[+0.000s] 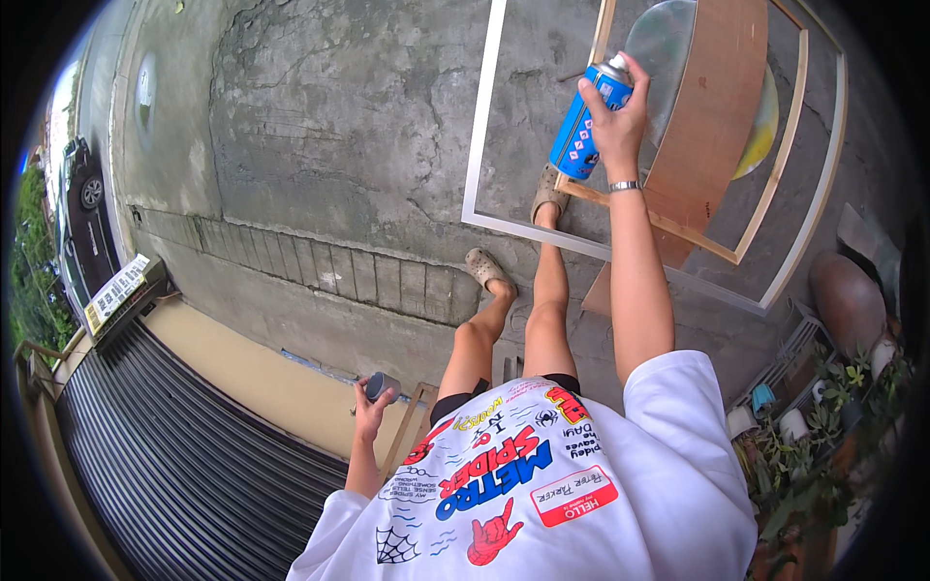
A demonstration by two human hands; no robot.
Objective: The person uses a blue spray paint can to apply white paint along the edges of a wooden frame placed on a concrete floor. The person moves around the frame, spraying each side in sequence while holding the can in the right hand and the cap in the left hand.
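My right hand [616, 121] grips a blue spray can [572, 145], a finger at its white nozzle. The can is over a white frame [477, 126], a smaller wooden frame [801, 87] and a long brown board [697, 126]. Behind the board show round translucent panels [751, 126], one partly yellow. Low at the left, my left hand [368, 407] holds a small dark grey cylinder, apparently a cap [384, 385].
My sandalled feet [482, 266] stand on cracked concrete [339, 136]. At left are a black ribbed shutter [184, 445], a signboard [121, 290] and a parked car [82, 213]. Potted plants [823, 445] and a large rusty-brown vessel [848, 300] line the right.
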